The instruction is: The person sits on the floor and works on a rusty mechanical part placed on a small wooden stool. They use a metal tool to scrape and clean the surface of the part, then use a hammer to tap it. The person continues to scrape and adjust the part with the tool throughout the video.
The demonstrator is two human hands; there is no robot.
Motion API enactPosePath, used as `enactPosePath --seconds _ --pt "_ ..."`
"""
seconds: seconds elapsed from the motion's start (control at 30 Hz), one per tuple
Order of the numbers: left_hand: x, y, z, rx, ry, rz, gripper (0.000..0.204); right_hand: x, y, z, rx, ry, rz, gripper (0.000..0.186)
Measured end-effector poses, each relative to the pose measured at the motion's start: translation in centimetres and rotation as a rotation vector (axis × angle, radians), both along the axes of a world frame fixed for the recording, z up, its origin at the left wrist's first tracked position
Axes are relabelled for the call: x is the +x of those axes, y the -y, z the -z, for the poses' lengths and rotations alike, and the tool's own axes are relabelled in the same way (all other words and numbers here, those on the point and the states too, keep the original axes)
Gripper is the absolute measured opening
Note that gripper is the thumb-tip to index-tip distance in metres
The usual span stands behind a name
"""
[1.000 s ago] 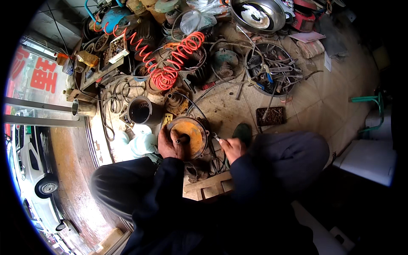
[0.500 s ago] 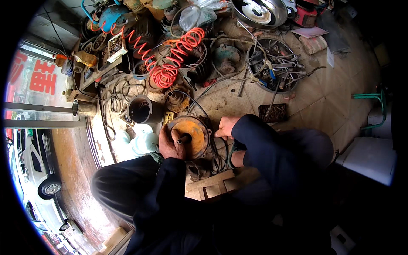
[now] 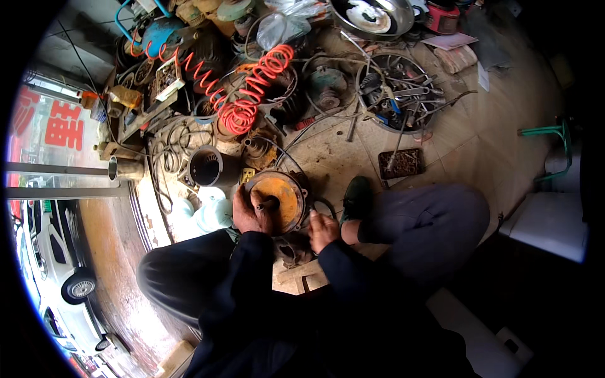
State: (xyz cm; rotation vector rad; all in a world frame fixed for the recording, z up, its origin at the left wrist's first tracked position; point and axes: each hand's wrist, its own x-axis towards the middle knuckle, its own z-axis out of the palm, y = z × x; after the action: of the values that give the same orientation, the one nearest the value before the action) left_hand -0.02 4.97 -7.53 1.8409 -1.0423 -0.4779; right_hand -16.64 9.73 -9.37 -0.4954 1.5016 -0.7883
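Note:
A round metal disc [image 3: 291,205] with an orange, rusty face and a dark shaft [image 3: 272,205] at its middle is tilted up between my knees. It looks like a machine's end cover, with lugs along its rim. My left hand [image 3: 251,214] grips it at the left edge, fingers curled round the shaft. Close to the disc's lower right rim is my right hand [image 3: 322,230], its fingers closed. Whatever they hold, if anything, is too small to make out. A dark, rusty metal part [image 3: 293,249] stands just below the disc.
Beyond the disc are a dark hollow cylinder [image 3: 208,166], a rusty stepped part [image 3: 256,148] and a coiled red hose [image 3: 242,112]. A round tray of tools [image 3: 400,118] and a small tray of screws [image 3: 402,164] lie farther right. My shoe [image 3: 357,198] is beside my right hand.
My right hand has moved nearer to me and left along the disc's rim, uncovering my shoe. My left hand keeps its grip on the disc. The whole view has shifted slightly.

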Motion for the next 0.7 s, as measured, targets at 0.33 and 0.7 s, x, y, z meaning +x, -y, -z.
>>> enactPosePath --seconds 0.33,0.7 --pt "-0.2 0.2 -0.3 0.021 -0.066 0.031 0.039 -6.7 9.4 0.8 -0.199 -0.608 -0.915 0.049" --pt "-0.1 -0.1 -1.5 0.059 -0.005 0.021 0.041 -6.0 12.5 -1.1 -0.103 -0.432 -1.199 0.048"
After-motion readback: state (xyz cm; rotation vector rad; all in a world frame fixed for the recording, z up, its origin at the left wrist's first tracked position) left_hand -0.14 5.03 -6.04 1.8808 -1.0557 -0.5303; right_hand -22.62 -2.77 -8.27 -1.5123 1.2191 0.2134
